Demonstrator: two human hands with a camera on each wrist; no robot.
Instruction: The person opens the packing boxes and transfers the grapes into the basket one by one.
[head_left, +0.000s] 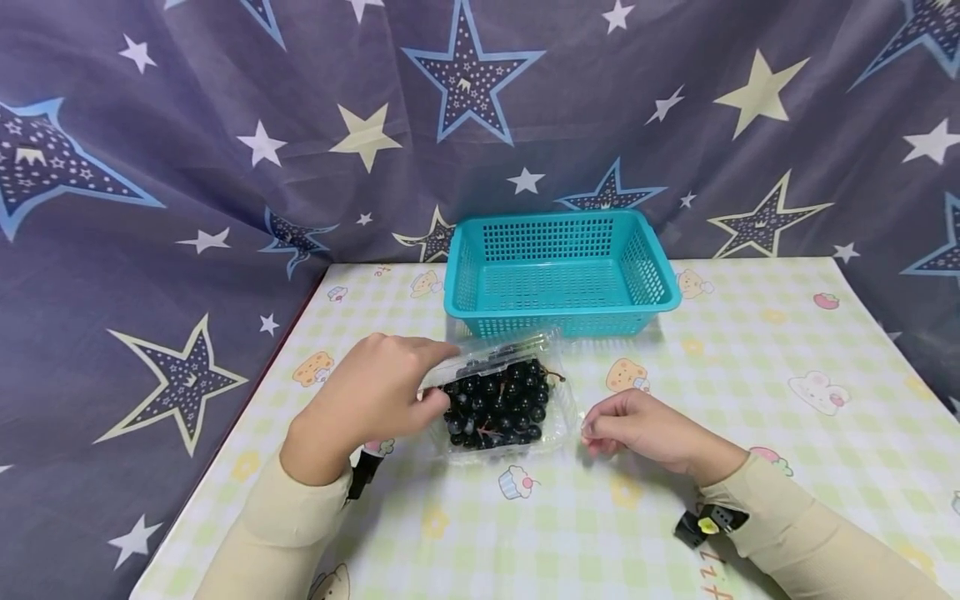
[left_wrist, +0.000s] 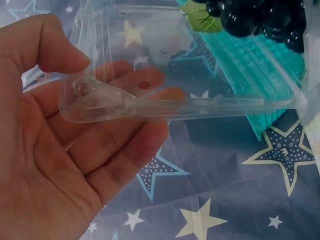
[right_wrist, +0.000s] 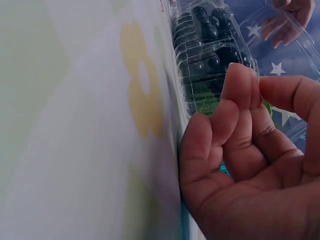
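A clear plastic clamshell box [head_left: 558, 425] lies on the table with its lid [left_wrist: 200, 107] raised. Inside is a bunch of dark grapes [head_left: 495, 404], with stem ends and a green leaf [left_wrist: 202, 17] showing. At the box's left, my left hand [head_left: 382, 392] pinches a corner of the lid, thumb on one side and fingers spread behind the clear plastic. By the box's right edge, my right hand [head_left: 645, 433] has its fingers curled. Its thumb and index fingertip [right_wrist: 240, 75] meet at the rim there and pinch it.
Behind the box stands a turquoise plastic basket [head_left: 562, 321] with nothing in it. A checked cloth with cartoon prints covers the table [head_left: 570, 533]. Dark star-patterned fabric [head_left: 300, 108] hangs along the back and sides.
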